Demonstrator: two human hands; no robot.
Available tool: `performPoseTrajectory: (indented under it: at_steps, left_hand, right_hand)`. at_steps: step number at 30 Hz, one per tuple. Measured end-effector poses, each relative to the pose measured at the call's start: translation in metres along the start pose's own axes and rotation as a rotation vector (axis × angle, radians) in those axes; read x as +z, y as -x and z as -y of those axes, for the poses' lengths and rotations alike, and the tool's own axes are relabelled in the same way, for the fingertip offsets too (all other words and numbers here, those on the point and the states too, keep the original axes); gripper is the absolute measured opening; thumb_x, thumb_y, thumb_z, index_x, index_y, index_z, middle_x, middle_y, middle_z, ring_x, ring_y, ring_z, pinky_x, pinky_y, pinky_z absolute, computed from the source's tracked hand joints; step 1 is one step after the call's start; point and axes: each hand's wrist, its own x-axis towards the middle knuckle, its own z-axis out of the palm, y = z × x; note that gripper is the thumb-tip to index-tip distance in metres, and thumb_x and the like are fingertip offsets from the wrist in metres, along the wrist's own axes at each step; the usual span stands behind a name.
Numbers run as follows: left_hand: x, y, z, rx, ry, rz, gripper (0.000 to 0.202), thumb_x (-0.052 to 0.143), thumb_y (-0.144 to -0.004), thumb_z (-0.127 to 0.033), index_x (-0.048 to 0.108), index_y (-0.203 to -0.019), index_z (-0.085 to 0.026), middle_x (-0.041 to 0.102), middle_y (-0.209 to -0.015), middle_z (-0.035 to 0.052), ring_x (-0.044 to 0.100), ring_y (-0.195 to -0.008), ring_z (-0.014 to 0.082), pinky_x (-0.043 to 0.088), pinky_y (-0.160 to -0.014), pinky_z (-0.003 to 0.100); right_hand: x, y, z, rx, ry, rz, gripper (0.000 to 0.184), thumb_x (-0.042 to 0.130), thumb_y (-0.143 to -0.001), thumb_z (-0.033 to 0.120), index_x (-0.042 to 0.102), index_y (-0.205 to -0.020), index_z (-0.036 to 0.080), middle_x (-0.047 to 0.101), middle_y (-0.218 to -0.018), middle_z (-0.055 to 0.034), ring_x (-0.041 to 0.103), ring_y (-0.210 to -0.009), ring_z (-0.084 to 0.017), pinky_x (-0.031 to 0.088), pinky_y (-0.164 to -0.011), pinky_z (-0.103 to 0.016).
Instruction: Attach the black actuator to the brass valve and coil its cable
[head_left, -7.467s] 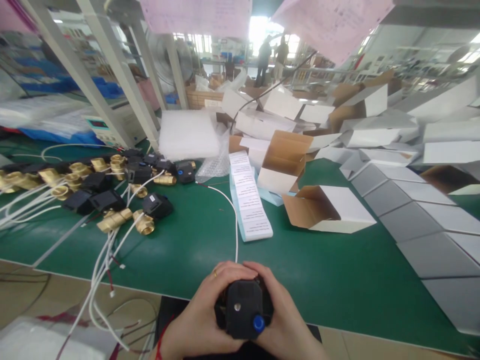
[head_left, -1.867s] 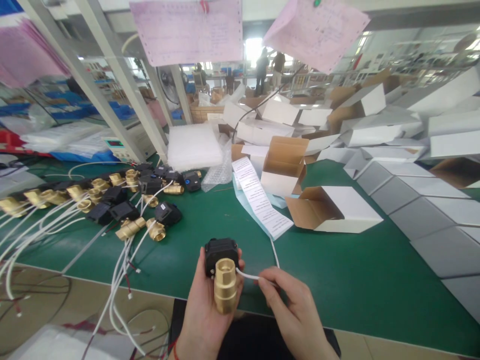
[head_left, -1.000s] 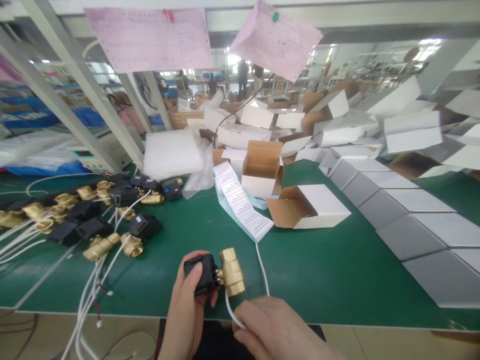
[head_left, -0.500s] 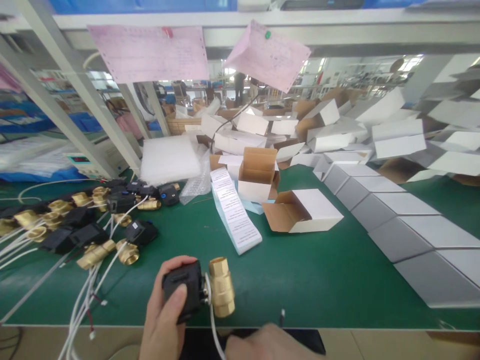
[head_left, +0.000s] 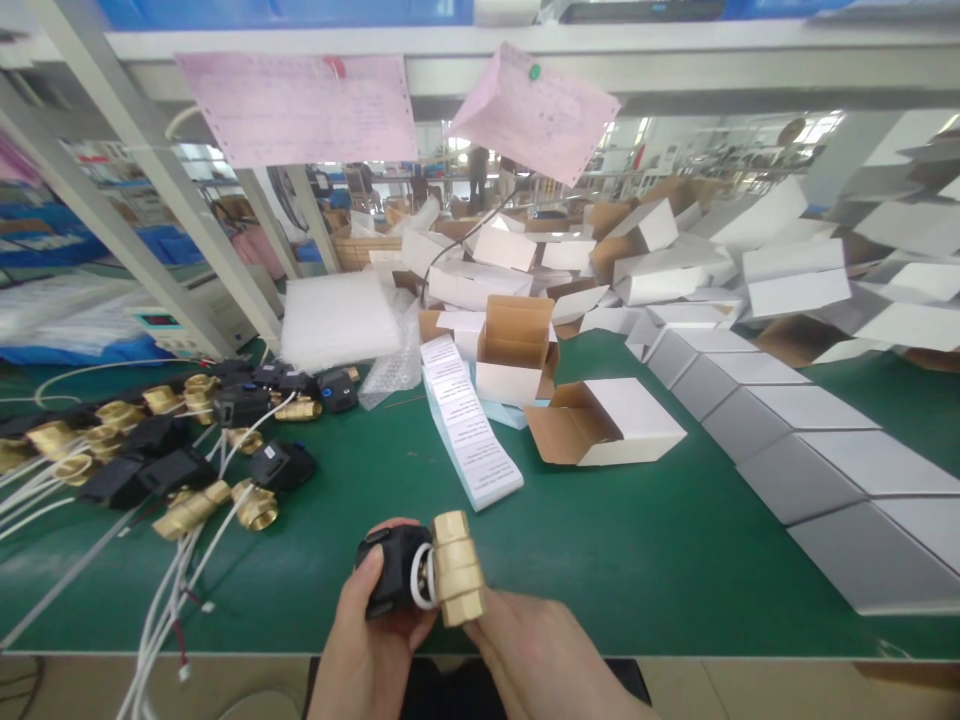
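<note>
My left hand (head_left: 367,640) grips the black actuator of a motorised brass valve (head_left: 456,568), held above the near edge of the green table (head_left: 645,570). Its white cable (head_left: 417,580) is looped around the neck between the black housing and the brass body. My right hand (head_left: 540,660) rests under and beside the brass body, touching it and the cable. An open white carton (head_left: 607,425) lies on its side in the middle of the table, with a strip of printed labels (head_left: 469,425) to its left.
Several more brass valves with black actuators and white cables (head_left: 172,450) lie at the left. A foam sheet stack (head_left: 337,320) and bubble wrap sit behind them. Folded white cartons (head_left: 795,420) run along the right and pile up at the back. Pink papers (head_left: 300,105) hang overhead.
The cable that trailed from the valve over the table is now wound around the valve's neck. My right hand has come up from the bottom edge to the brass body.
</note>
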Motion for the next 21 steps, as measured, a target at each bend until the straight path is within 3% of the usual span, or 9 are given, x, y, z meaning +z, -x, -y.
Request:
performPoseTrajectory:
  at_steps: [2, 4, 7, 11, 17, 21]
  left_hand:
    - [-0.001, -0.008, 0.006, 0.012, 0.005, 0.017, 0.053, 0.085, -0.066, -0.054, 0.068, -0.102, -0.019, 0.070, -0.085, 0.0008, 0.061, -0.066, 0.0143, 0.048, -0.048, 0.020]
    - [-0.002, -0.013, 0.011, 0.032, 0.006, 0.048, 0.053, 0.086, -0.068, -0.053, 0.066, -0.102, -0.018, 0.070, -0.084, 0.0011, 0.062, -0.065, 0.0147, 0.045, -0.045, 0.020]
    - [-0.001, -0.014, 0.018, 0.065, -0.018, 0.082, 0.053, 0.085, -0.070, -0.051, 0.061, -0.104, -0.018, 0.069, -0.081, 0.0002, 0.062, -0.062, 0.0149, 0.044, -0.042, 0.020]
    - [0.001, -0.013, 0.022, 0.136, -0.095, 0.093, 0.050, 0.079, -0.078, -0.051, 0.056, -0.108, -0.019, 0.062, -0.072, -0.0040, 0.059, -0.057, 0.0125, 0.043, -0.040, 0.016]
    - [-0.004, -0.017, 0.024, 0.239, -0.238, 0.033, 0.053, 0.077, -0.076, -0.058, 0.057, -0.105, -0.020, 0.059, -0.072, -0.0038, 0.055, -0.054, 0.0121, 0.042, -0.038, 0.017]
    - [-0.008, -0.020, 0.031, 0.241, -0.354, 0.024, 0.057, 0.079, -0.072, -0.060, 0.060, -0.107, -0.018, 0.062, -0.076, -0.0012, 0.052, -0.054, 0.0123, 0.045, -0.041, 0.020]
  right_hand:
    - [0.001, 0.004, 0.006, -0.092, 0.131, -0.233, 0.043, 0.029, -0.111, 0.018, 0.054, -0.077, 0.021, 0.052, -0.063, -0.0037, 0.050, -0.048, -0.022, 0.029, -0.046, -0.031]
    - [-0.011, 0.002, 0.012, -0.157, 0.100, -0.306, 0.042, 0.026, -0.111, 0.013, 0.057, -0.084, 0.019, 0.055, -0.069, -0.0049, 0.053, -0.054, -0.022, 0.034, -0.049, -0.032]
    - [-0.030, -0.007, 0.019, -0.178, -0.173, -0.374, 0.026, 0.038, -0.107, 0.007, 0.060, -0.099, 0.018, 0.063, -0.081, -0.0049, 0.060, -0.065, -0.019, 0.046, -0.061, -0.027]
    - [-0.033, -0.013, 0.019, -0.076, -0.449, -0.417, 0.019, 0.054, -0.099, 0.004, 0.065, -0.099, 0.020, 0.066, -0.084, -0.0006, 0.063, -0.069, -0.016, 0.048, -0.066, -0.022]
    - [-0.023, -0.016, 0.017, -0.078, -0.379, -0.548, 0.022, 0.060, -0.096, 0.001, 0.072, -0.096, 0.020, 0.062, -0.080, -0.0009, 0.056, -0.069, -0.018, 0.044, -0.064, -0.026]
    - [-0.019, -0.020, 0.017, 0.151, -0.508, -0.539, 0.019, 0.066, -0.091, 0.011, 0.075, -0.077, 0.020, 0.053, -0.076, -0.0009, 0.055, -0.066, -0.016, 0.043, -0.058, -0.023]
